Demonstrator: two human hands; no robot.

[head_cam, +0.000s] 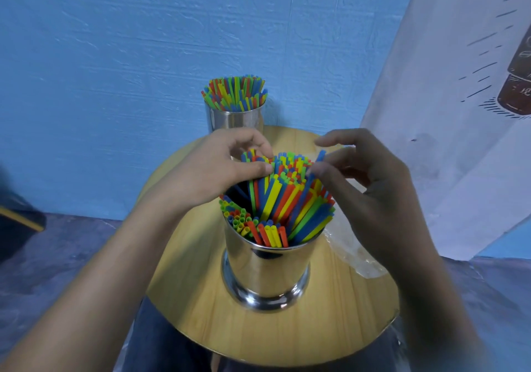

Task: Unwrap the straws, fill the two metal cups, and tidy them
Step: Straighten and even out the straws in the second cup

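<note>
Dim, cool, flat light with no clear source. Soft glare streaks on the near metal cup [265, 271] at 6 o'clock. Faint shadow at 3 o'clock of the far cup [234, 118]. The right hand [370, 187] is darker and slightly motion-blurred. Wide-angle bending at the edges. Smeared dark object [17, 222] at 9 o'clock.

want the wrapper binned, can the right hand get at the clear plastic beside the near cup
Probably yes: the clear plastic lies on the table just below the right hand, nothing on it; the hand must first leave the straws.
</note>
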